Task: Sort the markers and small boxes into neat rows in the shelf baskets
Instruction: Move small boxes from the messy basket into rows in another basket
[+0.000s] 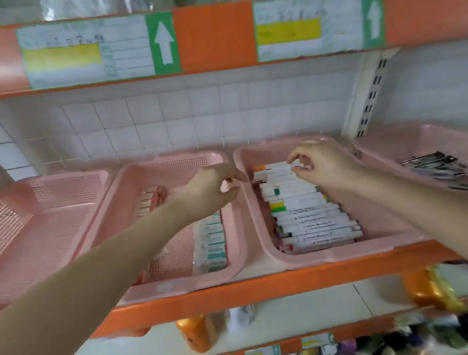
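I see an orange shelf (268, 287) against a white tiled wall (162, 121), carrying four pink baskets: the far-left basket (14, 231), the second basket (181, 290) with small boxes (209, 244) lined along its right side, the third basket (338, 256) with a neat row of markers (310, 221), and the far-right basket (426, 138) with dark packets (442, 171). My left hand (213, 189) hovers over the rim between the middle two, fingers loose and holding nothing. My right hand (322, 167) pinches the white marker (278, 168) at the row's back end.
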The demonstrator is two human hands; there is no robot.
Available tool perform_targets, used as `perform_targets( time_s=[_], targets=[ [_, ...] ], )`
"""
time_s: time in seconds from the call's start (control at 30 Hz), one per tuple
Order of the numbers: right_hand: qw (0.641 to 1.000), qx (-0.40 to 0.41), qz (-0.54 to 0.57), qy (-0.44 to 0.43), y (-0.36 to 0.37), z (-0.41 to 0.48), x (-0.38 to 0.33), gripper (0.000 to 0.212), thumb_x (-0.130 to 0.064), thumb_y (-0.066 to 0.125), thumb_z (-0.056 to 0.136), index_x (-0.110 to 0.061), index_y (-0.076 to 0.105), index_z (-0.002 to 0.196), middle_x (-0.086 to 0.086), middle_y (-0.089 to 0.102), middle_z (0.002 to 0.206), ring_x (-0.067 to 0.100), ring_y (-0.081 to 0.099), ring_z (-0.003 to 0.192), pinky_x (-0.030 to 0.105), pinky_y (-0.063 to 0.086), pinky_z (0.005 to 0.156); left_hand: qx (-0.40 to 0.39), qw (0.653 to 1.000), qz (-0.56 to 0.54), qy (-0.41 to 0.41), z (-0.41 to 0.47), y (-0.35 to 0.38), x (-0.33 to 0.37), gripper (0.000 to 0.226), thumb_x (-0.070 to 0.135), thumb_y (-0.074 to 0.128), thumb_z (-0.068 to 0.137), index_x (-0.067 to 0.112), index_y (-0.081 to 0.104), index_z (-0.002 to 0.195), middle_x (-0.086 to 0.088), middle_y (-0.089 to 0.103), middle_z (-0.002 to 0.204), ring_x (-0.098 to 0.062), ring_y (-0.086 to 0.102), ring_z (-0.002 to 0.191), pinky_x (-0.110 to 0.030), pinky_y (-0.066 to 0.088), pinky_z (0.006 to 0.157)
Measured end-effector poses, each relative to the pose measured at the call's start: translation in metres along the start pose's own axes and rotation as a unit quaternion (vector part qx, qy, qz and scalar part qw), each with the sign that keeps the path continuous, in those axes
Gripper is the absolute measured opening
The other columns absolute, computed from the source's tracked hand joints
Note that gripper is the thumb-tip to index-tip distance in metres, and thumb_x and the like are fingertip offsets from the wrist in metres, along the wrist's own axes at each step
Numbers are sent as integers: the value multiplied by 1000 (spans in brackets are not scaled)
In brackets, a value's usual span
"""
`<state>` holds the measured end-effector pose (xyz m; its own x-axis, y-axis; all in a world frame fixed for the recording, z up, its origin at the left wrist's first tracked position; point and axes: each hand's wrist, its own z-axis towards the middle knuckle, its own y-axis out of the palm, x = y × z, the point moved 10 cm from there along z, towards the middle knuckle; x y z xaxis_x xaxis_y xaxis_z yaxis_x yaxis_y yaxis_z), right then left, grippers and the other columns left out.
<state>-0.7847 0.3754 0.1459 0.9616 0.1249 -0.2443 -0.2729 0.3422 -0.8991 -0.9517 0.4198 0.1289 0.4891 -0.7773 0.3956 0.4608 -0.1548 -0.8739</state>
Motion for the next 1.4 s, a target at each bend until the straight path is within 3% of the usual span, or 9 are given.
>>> perform_targets(
  time_s=[0.13, 0.23, 0.4, 0.53, 0.67, 0.93, 1.1, 1.2, 1.4],
  targets=[
    [995, 20, -14, 96, -39, -49, 69, 17, -5, 63, 84, -3, 70, 100, 14, 65, 103, 26, 60, 93, 27, 38, 77, -36, 998, -20, 57, 46, 45, 52, 27, 12, 60, 88, 19, 66, 114, 9, 62, 106, -10, 57, 99, -18, 40, 85],
    [980, 65, -25, 185, -74, -96, 117, 23, -26, 63, 85, -8, 71, 95, 6, 66, 95, 14, 57, 79, 20, 32, 67, -55, 989, -32, 130, 78, 79, 99, 24, 11, 60, 88, 15, 67, 110, 2, 66, 109, -14, 59, 98, -25, 44, 89],
    [944, 85, -60, 313, -117, -184, 187, 18, -5, 62, 85, -5, 69, 102, 13, 64, 110, 28, 60, 99, 33, 43, 89, -98, 966, -65, 230, 116, 129, 194, 28, 8, 57, 89, 11, 64, 116, -5, 65, 117, -18, 58, 104, -14, 35, 84],
    [909, 61, -96, 400, -135, -242, 233, 23, -6, 61, 86, -6, 67, 108, 12, 63, 115, 29, 58, 102, 33, 41, 89, -128, 948, -113, 270, 136, 164, 252, 27, 9, 57, 89, 14, 66, 114, -5, 66, 114, -19, 60, 102, -28, 45, 90],
    [904, 47, -90, 415, -138, -261, 259, 22, -11, 62, 87, -12, 65, 108, 5, 58, 111, 20, 58, 95, 28, 46, 82, -138, 946, -130, 263, 153, 190, 282, 26, 9, 56, 91, 11, 65, 115, -2, 64, 118, -14, 57, 105, -22, 39, 90],
    [924, -75, -82, 366, -113, -232, 293, 33, -22, 62, 90, -19, 59, 122, 0, 55, 127, 16, 52, 112, 28, 39, 93, -171, 967, -50, 183, 216, 241, 279, 26, 21, 56, 93, 16, 63, 117, 4, 62, 107, -8, 51, 89, -20, 36, 76],
    [927, -175, -53, 328, -89, -205, 314, 41, -23, 61, 91, -17, 53, 131, 0, 55, 129, 19, 53, 114, 29, 41, 95, -231, 960, 58, 150, 255, 281, 268, 29, 20, 56, 91, 16, 63, 119, -1, 64, 119, -17, 58, 103, -23, 39, 79],
    [922, -210, -76, 316, -74, -194, 330, 41, -26, 61, 91, -13, 54, 130, 3, 58, 124, 20, 54, 114, 24, 37, 83, -238, 954, 108, 149, 268, 298, 265, 29, 15, 58, 89, 16, 63, 118, -2, 64, 119, -18, 59, 105, -28, 43, 85],
    [910, -265, -66, 312, -54, -196, 344, 40, -15, 66, 87, -12, 59, 126, 7, 63, 122, 22, 58, 111, 34, 42, 99, -258, 943, 131, 166, 278, 320, 267, 32, 17, 66, 83, 14, 64, 116, -4, 63, 120, -20, 60, 98, -31, 48, 86]
  ],
)
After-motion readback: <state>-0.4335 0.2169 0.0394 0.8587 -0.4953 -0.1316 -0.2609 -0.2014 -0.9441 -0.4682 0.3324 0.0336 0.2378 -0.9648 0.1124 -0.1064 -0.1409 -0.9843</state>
